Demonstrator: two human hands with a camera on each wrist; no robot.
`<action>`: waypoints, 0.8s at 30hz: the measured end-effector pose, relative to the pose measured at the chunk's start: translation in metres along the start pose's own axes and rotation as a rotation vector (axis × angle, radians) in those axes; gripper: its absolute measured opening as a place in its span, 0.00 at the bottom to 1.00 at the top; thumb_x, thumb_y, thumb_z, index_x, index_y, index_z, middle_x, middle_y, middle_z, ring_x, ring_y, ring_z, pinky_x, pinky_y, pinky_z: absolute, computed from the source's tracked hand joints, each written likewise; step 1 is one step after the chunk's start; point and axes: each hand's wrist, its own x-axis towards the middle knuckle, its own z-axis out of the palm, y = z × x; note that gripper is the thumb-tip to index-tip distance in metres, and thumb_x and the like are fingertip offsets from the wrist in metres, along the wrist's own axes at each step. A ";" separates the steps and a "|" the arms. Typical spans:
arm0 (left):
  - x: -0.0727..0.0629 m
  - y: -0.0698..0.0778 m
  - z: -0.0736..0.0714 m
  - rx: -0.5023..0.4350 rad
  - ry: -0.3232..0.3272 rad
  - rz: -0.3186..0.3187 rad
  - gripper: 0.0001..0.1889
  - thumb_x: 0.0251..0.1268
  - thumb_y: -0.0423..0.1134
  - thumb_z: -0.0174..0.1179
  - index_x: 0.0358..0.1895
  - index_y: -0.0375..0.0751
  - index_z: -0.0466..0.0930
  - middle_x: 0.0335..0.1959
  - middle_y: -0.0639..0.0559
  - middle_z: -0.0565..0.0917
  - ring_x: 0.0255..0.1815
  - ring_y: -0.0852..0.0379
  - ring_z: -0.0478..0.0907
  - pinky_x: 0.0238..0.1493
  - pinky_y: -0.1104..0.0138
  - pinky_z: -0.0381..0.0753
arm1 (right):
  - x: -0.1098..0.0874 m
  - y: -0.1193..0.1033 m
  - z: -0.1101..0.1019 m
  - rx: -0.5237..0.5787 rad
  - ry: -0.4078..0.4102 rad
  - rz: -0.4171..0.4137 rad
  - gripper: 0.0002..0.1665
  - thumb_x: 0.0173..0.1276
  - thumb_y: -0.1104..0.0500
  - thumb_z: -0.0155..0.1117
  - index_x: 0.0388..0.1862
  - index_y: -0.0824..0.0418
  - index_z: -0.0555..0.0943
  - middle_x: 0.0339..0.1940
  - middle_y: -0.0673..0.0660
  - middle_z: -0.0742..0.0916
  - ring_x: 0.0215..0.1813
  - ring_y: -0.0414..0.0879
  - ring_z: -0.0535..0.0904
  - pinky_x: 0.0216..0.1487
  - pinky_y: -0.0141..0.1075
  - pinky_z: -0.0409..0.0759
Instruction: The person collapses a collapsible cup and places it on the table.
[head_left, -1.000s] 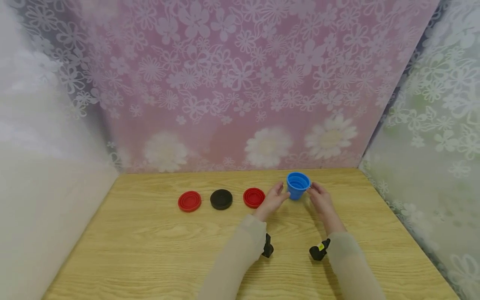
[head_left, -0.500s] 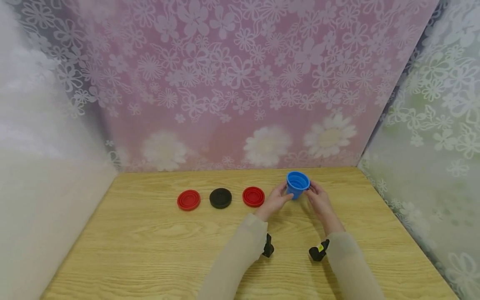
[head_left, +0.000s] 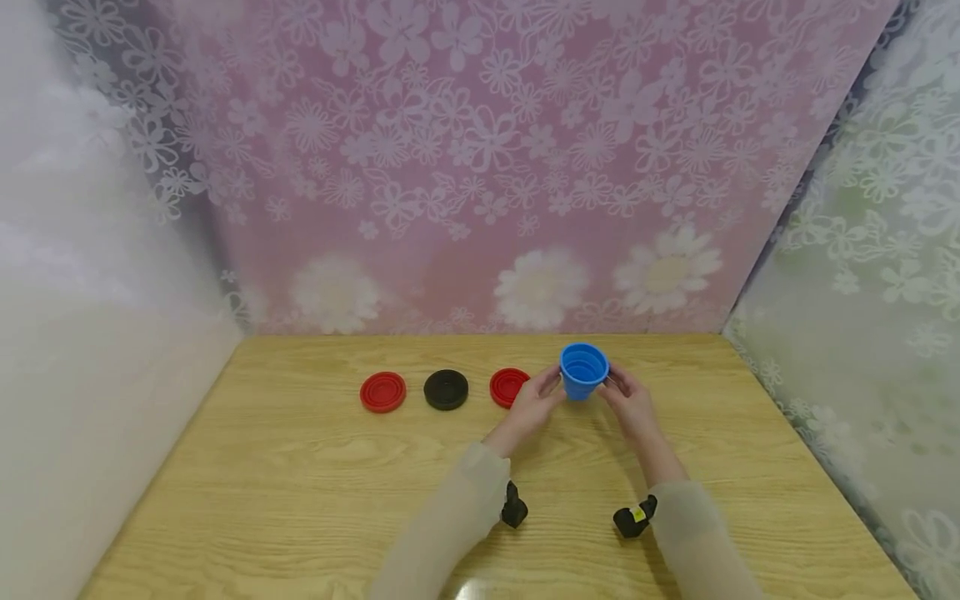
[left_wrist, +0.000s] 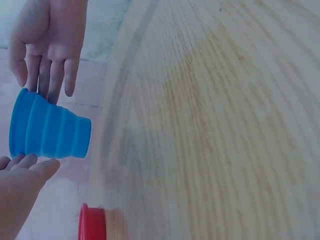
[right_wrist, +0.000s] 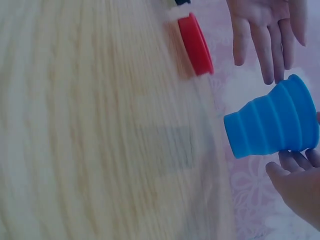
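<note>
A blue collapsible cup, extended with its mouth up, is held between my two hands at the back right of the table. The left hand touches its left side with the fingertips, and the right hand touches the right side. Fingers of both hands look fairly straight in the wrist views, with the cup between them. Its base appears a little above the tabletop. Just left of the left hand lies a red flattened collapsible cup, its right edge partly covered by that hand.
A black flattened cup and another red flattened cup lie farther left in the same row. Behind the wooden table stands a pink flowered curtain; pale walls flank both sides.
Both hands have closed in from beside the blue cup to touch its sides. The cup has shifted slightly to the left with them. The flattened cups stay in place.
</note>
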 end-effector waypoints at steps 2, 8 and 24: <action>-0.006 0.003 -0.006 -0.036 0.027 0.020 0.27 0.64 0.32 0.50 0.64 0.30 0.54 0.63 0.42 0.62 0.62 0.52 0.60 0.59 0.61 0.62 | -0.003 -0.001 0.007 0.015 -0.009 -0.035 0.31 0.64 0.73 0.48 0.65 0.74 0.53 0.63 0.71 0.62 0.64 0.58 0.57 0.55 0.29 0.67; -0.029 0.021 -0.022 -0.095 0.160 0.138 0.24 0.60 0.23 0.49 0.59 0.20 0.57 0.57 0.30 0.66 0.58 0.42 0.64 0.54 0.60 0.66 | -0.011 -0.009 0.032 0.020 -0.039 -0.111 0.28 0.61 0.77 0.48 0.61 0.76 0.58 0.60 0.72 0.66 0.61 0.61 0.61 0.45 0.23 0.71; -0.080 0.046 -0.073 -0.010 0.279 0.231 0.20 0.54 0.19 0.54 0.52 0.19 0.65 0.43 0.28 0.73 0.47 0.37 0.72 0.44 0.66 0.75 | -0.026 -0.021 0.086 -0.105 -0.082 -0.248 0.19 0.58 0.72 0.58 0.50 0.73 0.72 0.48 0.69 0.77 0.45 0.44 0.76 0.43 0.28 0.75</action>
